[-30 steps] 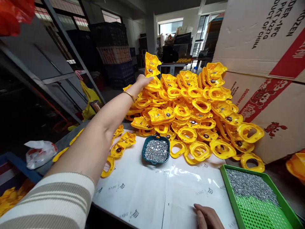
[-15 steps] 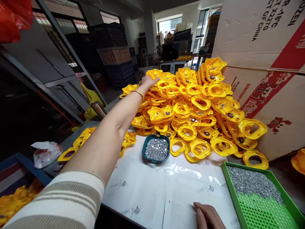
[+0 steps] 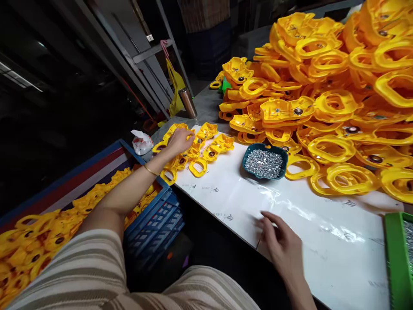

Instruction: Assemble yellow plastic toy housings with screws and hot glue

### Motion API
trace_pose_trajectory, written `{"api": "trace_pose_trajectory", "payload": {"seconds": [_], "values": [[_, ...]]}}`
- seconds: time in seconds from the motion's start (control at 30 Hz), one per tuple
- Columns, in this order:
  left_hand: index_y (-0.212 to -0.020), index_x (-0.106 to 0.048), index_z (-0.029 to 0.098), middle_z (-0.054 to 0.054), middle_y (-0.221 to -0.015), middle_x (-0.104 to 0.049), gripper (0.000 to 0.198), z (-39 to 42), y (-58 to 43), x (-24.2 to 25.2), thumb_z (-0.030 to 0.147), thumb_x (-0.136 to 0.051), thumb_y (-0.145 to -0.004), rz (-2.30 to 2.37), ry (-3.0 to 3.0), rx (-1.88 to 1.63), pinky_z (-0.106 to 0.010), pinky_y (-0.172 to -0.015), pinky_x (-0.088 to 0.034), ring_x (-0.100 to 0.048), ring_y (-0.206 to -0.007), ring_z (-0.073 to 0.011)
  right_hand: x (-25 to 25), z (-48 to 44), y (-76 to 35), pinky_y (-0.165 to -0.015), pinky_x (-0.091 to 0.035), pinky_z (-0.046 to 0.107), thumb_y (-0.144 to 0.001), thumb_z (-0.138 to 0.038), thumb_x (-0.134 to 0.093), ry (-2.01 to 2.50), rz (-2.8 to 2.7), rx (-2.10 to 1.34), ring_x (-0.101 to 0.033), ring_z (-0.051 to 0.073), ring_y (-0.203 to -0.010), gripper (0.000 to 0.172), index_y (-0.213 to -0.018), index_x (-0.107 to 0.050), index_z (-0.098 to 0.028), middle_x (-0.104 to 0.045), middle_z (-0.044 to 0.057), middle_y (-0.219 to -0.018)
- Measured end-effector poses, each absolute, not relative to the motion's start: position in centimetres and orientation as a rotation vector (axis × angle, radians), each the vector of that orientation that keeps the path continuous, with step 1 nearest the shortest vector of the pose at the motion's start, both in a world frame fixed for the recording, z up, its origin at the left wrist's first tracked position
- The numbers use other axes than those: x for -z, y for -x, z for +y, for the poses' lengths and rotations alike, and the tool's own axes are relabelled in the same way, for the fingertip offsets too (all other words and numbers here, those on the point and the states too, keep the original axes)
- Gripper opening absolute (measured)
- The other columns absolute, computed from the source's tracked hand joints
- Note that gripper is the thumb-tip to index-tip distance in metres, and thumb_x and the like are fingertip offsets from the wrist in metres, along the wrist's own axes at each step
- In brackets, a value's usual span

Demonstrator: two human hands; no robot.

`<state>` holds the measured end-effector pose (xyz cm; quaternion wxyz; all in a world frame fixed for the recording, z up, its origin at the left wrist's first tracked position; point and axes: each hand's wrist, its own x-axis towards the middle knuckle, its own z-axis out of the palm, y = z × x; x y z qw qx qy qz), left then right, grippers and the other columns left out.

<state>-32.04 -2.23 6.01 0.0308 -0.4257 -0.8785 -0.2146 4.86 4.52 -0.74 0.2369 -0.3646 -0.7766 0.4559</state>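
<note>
My left hand (image 3: 181, 141) reaches over a small group of yellow plastic shells (image 3: 197, 167) at the table's left end. Its fingers are curled down on one yellow plastic shell, mostly hidden beneath the hand. Dark round parts and thin wires show inside some of these shells. My right hand (image 3: 284, 243) hovers at the table's near edge, fingers loosely bent and apart, with nothing visible in it. Its fingertips are slightly blurred. Between the small group and the big pile stands a dark teal tray (image 3: 265, 176) full of small silvery screws.
A tall pile of yellow shells (image 3: 335, 146) covers the table's back right. A green tray (image 3: 392, 258) stands at the right edge. Left of the table, a blue crate (image 3: 155, 215) holds more shells. A brown metallic cylinder (image 3: 187, 103) and a white-red plastic bag (image 3: 142, 143) are behind.
My view has swung left and down. My left hand has come back from the top of the big pile to the small group of shells. My right hand shows more fully.
</note>
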Motion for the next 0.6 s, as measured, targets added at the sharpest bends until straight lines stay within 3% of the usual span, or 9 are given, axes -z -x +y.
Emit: {"api": "trace_pose_trajectory", "payload": {"seconds": [0.17, 0.3, 0.47, 0.6], "values": [[-0.126, -0.064, 0.016, -0.011, -0.133, -0.059, 0.045, -6.7, 31.2, -3.0, 0.042, -0.052, -0.09, -2.733, 1.268, 0.402, -0.046, -0.109, -0.039, -0.047, -0.126, -0.0326, 0.0, 5.6, 6.1, -0.072, -0.052, 0.034, -0.092, -0.045, -0.044, 0.827, -2.442, -1.341, -0.065, 0.019, -0.074, 0.037, -0.118, -0.059, -0.022, -0.071, 0.009, -0.099], [-0.14, -0.052, 0.018, -0.014, -0.147, -0.045, 0.06, -9.9, 31.1, -1.2, 0.051, -0.055, -0.09, -2.745, 1.101, 0.295, -0.05, -0.111, -0.035, -0.038, -0.135, -0.0373, 1.0, 5.4, 12.1, -0.085, -0.048, 0.035, -0.091, -0.042, -0.051, 0.834, -2.583, -1.271, -0.065, 0.021, -0.09, 0.04, -0.123, -0.051, -0.017, -0.066, 0.013, -0.116], [-0.149, -0.038, 0.019, -0.015, -0.143, -0.052, 0.078, -13.0, 31.5, 1.2, 0.057, -0.061, -0.085, -2.909, 1.071, 0.155, -0.048, -0.107, -0.039, -0.045, -0.131, -0.0369, 1.9, 4.7, 16.2, -0.085, -0.046, 0.039, -0.088, -0.05, -0.055, 0.903, -2.72, -1.146, -0.062, 0.031, -0.105, 0.051, -0.122, -0.048, -0.013, -0.059, 0.022, -0.126], [-0.147, -0.04, 0.021, -0.014, -0.142, -0.054, 0.07, -13.4, 31.3, 1.7, 0.05, -0.059, -0.087, -2.943, 1.068, 0.148, -0.05, -0.104, -0.04, -0.048, -0.128, -0.0381, 2.5, 5.3, 17.5, -0.081, -0.045, 0.036, -0.09, -0.043, -0.053, 0.983, -2.768, -1.106, -0.063, 0.03, -0.103, 0.036, -0.112, -0.054, -0.015, -0.064, 0.02, -0.117]]}}
